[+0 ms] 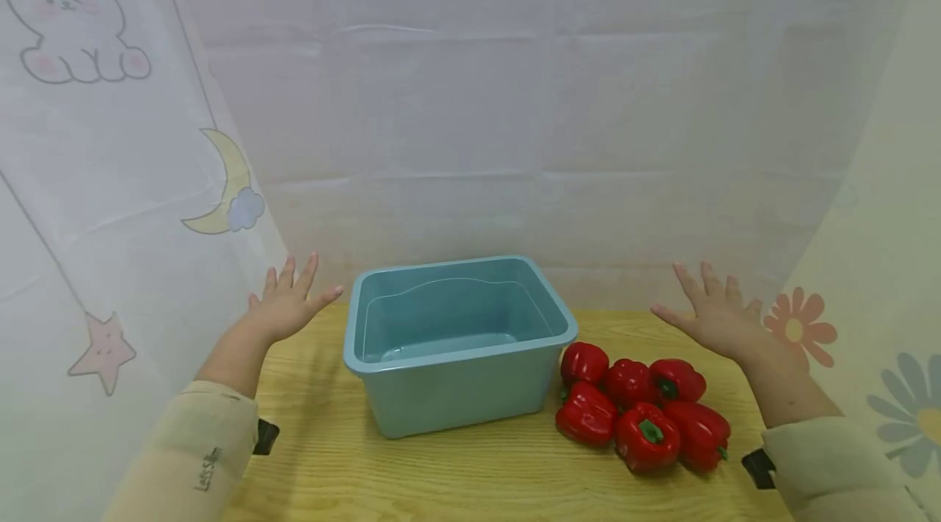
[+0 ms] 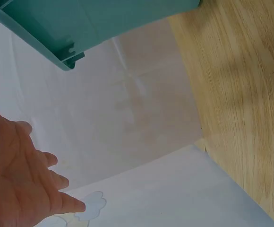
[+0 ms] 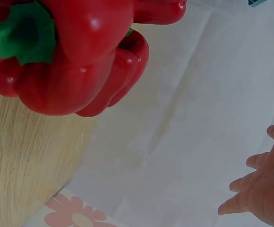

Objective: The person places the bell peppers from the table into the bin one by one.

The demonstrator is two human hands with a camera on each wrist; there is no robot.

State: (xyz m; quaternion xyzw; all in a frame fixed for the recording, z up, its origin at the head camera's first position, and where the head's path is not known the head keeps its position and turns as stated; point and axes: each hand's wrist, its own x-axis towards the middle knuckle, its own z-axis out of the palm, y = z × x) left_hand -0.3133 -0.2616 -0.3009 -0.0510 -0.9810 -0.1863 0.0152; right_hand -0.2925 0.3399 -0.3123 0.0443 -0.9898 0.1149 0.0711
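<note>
Both hands are raised with fingers spread and nothing in them. In the head view the left hand (image 1: 283,311) is left of a blue-green plastic bin (image 1: 456,395), apart from its rim. The right hand (image 1: 719,322) hovers up and to the right of a cluster of several red bell peppers (image 1: 647,436). Those peppers lie against one another on the table, close beside the bin's right wall. From the left wrist, the open palm (image 2: 19,175) faces the camera below the bin (image 2: 127,14). The right wrist view has the right hand (image 3: 264,184) at lower right, apart from the large red pepper (image 3: 75,61).
A light wood-grain table (image 1: 316,465) carries the bin and peppers. Behind it hangs a pale creased sheet (image 1: 470,113). Printed cloth with a rabbit (image 1: 77,24) borders the left, and cloth with flowers (image 1: 797,327) the right. Nothing shows on the bin's visible floor.
</note>
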